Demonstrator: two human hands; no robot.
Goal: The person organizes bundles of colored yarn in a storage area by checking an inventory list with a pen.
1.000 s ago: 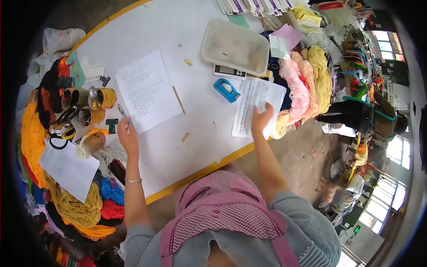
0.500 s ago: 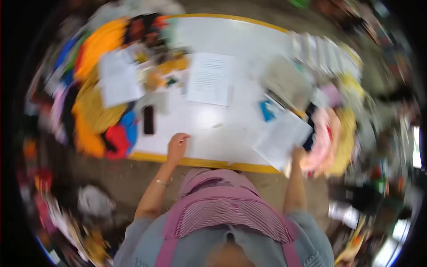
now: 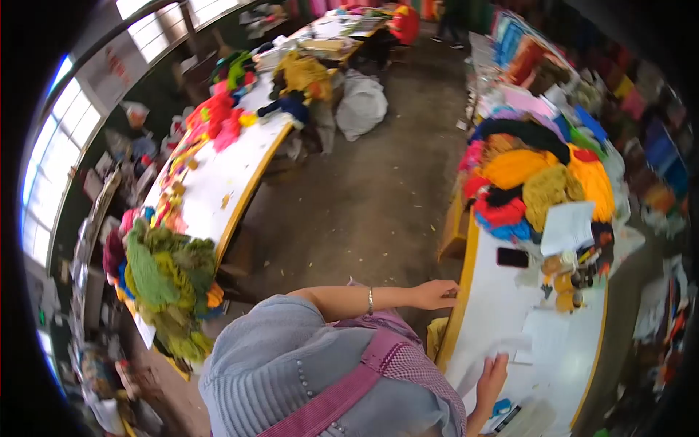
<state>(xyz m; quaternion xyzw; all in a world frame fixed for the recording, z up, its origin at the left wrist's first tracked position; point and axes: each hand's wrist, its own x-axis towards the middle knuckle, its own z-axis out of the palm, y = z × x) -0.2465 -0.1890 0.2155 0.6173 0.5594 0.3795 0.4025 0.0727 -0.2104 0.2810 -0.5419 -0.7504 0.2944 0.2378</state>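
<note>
My left hand (image 3: 437, 293), below a silver bracelet, is at the yellow edge of the white table (image 3: 502, 288); its fingers are curled and what they hold, if anything, is hidden. Farther down, my right hand (image 3: 492, 375) is closed on a blurred white sheet (image 3: 470, 375) over the table. A printed sheet (image 3: 550, 336) lies beyond it. The dark phone (image 3: 512, 257) rests near small yarn pieces (image 3: 566, 291). A paper (image 3: 568, 227) leans on the colourful yarn pile (image 3: 520, 171). Near my right wrist is a blue item (image 3: 501, 407).
Across the floor aisle (image 3: 349, 211), another long table (image 3: 218, 193) bears green yarn (image 3: 164, 269) and red yarn (image 3: 215, 116). A white sack (image 3: 361, 105) stands on the floor. A person in red (image 3: 404, 23) is at the far table end.
The view has swung left, bringing the aisle and second table into sight. My left hand is now at the table's edge. My right hand has moved inward with a sheet.
</note>
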